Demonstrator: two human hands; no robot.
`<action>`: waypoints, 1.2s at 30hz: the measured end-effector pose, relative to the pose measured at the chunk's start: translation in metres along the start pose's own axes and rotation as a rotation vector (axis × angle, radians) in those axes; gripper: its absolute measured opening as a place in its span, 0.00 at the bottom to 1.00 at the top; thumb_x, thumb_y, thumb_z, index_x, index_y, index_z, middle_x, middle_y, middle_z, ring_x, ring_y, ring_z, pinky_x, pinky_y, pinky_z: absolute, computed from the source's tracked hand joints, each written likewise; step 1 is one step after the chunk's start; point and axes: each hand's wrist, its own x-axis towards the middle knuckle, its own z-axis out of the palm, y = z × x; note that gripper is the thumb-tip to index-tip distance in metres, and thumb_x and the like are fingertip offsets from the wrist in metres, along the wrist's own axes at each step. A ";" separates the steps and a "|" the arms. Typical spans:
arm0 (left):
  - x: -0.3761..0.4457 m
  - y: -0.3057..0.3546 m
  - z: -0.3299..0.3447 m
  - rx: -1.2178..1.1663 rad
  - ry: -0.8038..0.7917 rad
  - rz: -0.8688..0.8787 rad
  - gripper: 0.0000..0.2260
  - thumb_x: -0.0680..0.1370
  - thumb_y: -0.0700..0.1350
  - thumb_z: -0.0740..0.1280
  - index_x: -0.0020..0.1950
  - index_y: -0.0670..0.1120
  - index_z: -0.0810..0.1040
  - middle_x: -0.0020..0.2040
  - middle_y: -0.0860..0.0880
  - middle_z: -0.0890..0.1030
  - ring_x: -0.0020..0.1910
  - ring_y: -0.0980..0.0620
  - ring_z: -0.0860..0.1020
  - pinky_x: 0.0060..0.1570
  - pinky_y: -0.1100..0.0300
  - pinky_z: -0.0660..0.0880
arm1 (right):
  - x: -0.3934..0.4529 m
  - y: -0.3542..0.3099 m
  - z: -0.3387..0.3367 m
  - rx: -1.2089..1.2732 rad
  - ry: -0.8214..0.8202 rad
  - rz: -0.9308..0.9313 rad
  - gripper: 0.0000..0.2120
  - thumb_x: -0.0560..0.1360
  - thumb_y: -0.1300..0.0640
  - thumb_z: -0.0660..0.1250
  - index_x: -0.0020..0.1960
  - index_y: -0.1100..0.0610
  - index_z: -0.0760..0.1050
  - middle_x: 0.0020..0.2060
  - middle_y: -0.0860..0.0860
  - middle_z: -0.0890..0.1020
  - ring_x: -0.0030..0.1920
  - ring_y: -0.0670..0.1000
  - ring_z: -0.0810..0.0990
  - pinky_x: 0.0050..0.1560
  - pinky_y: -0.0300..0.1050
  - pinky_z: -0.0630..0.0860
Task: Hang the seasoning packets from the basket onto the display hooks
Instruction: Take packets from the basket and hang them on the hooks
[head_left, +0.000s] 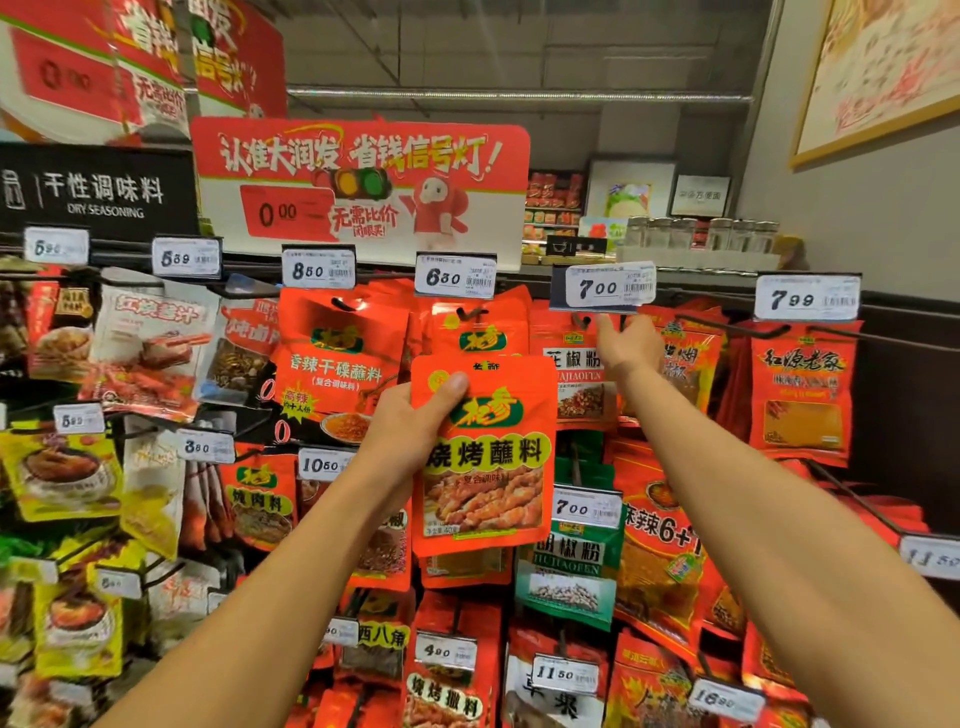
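Observation:
My left hand grips a red seasoning packet by its upper left corner, thumb on the front, and holds it upright in front of the display. The packet shows grilled meat and a green logo. Just above it hang matching red packets on the hook under the 6.30 price tag. My right hand reaches up to the right, and a raised finger touches the lower edge of the tilted 7.00 price tag. The basket is out of view.
Rows of hooks carry hanging seasoning packets across the whole display, each row with its own price tags. A red promotional sign stands above the top rail. Glass spice jars sit on a shelf at the back right.

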 end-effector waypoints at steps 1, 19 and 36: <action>0.004 0.001 0.001 -0.013 0.009 0.002 0.08 0.77 0.51 0.72 0.45 0.47 0.85 0.46 0.43 0.87 0.44 0.45 0.87 0.40 0.54 0.83 | -0.013 0.004 -0.004 0.027 0.055 -0.039 0.16 0.81 0.46 0.64 0.58 0.58 0.73 0.58 0.57 0.78 0.57 0.58 0.76 0.53 0.49 0.70; 0.095 0.028 -0.012 0.088 0.155 -0.008 0.03 0.78 0.46 0.72 0.46 0.47 0.82 0.36 0.48 0.86 0.34 0.50 0.85 0.32 0.58 0.80 | -0.101 -0.052 0.035 0.579 -0.434 0.003 0.10 0.76 0.48 0.74 0.48 0.55 0.82 0.37 0.51 0.88 0.35 0.51 0.87 0.29 0.41 0.78; 0.115 0.015 -0.013 0.608 0.209 -0.079 0.12 0.77 0.47 0.72 0.56 0.42 0.79 0.51 0.46 0.81 0.52 0.44 0.79 0.54 0.46 0.78 | -0.066 -0.047 0.081 0.139 -0.159 -0.018 0.09 0.74 0.48 0.75 0.40 0.51 0.78 0.41 0.48 0.84 0.43 0.54 0.82 0.42 0.43 0.72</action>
